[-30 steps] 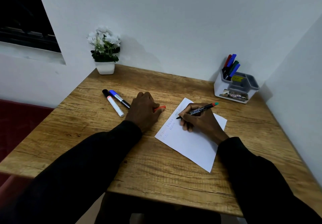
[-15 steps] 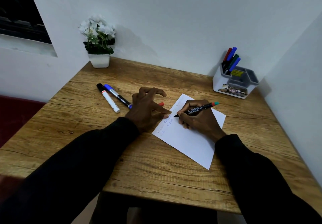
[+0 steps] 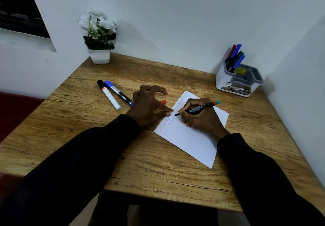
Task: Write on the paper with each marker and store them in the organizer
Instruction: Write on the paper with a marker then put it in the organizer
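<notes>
A white paper (image 3: pixel 191 138) with faint lines of writing lies right of centre on the table. My right hand (image 3: pixel 200 118) grips a black marker (image 3: pixel 198 109) with a teal and red end, its tip on the paper near the writing. My left hand (image 3: pixel 149 108) is spread, with thumb and forefinger tips pressing the paper's left edge. A red cap (image 3: pixel 163 101) shows just behind its fingers; I cannot tell if it is held. A white marker (image 3: pixel 110 95) and a blue-capped marker (image 3: pixel 118 93) lie side by side to the left. The white organizer (image 3: pixel 237 81) holds several markers.
A white pot of white flowers (image 3: pixel 99 37) stands in the back left corner of the wooden table (image 3: pixel 158 173). Walls close the table in at the back and on the right. A dark red seat (image 3: pixel 15 109) is at the left.
My left hand has opened from a fist and its fingertips have come onto the paper's edge. The right hand still holds the marker at the writing.
</notes>
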